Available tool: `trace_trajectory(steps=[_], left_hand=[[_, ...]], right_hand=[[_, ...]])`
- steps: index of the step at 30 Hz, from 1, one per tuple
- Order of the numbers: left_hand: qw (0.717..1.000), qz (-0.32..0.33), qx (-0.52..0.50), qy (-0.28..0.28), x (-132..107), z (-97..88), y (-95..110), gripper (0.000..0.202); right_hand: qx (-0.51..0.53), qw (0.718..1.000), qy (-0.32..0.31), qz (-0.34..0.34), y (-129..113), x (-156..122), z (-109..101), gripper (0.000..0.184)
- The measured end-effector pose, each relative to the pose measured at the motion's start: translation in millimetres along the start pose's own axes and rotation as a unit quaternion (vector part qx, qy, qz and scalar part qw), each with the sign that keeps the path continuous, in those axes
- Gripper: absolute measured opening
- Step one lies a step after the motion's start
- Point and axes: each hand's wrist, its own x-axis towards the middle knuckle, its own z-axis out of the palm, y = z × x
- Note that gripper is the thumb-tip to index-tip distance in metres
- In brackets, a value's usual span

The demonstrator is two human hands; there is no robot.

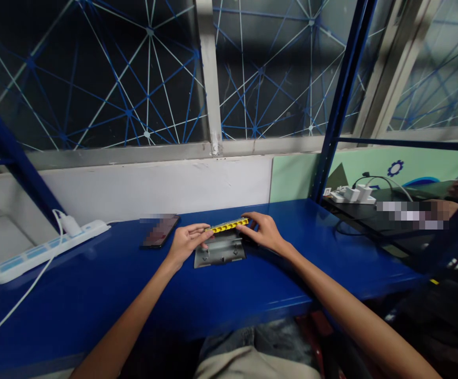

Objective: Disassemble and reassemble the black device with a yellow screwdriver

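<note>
A: What is around you?
B: A blue desk [94, 279] under a dark window [94, 79], with a white power strip [43, 250] and a phone [160, 230].
A: And the yellow bar [229, 226]?
B: Thin, black-dotted. Your left hand [185, 243] and right hand [266, 231] pinch its ends in their fingers [203, 228], over a gray plate [221, 251].

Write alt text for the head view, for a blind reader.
The left hand and right hand hold a yellow strip at the far edge of a grey plate on a blue table. A phone and a white power strip lie to the left.
</note>
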Motion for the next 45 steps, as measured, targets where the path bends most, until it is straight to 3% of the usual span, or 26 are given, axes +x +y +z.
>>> trace_trajectory(steps=[7, 12, 18, 33, 45], left_hand=[[0.999, -0.034, -0.001, 0.021, -1, 3.5, 5, 0.049], [0.997, -0.074, 0.004, 0.032, -1, 4.4, 2, 0.06], [0.994, -0.101, 0.012, 0.026, 0, 7.4, 2, 0.061], [0.99, -0.136, 0.032, 0.004, -2, 8.0, -1, 0.066], [0.991, -0.133, 0.004, 0.025, -4, 6.4, -2, 0.058]], right_hand=[[0.102, 0.993, -0.046, 0.038, -4, -1, 1, 0.039], [0.116, 0.991, -0.058, 0.036, 0, -2, 7, 0.03], [0.132, 0.988, -0.063, 0.048, 3, -2, 10, 0.032], [0.111, 0.99, -0.075, 0.051, -8, -1, 3, 0.042], [0.081, 0.993, -0.079, 0.031, -10, -4, 2, 0.046]])
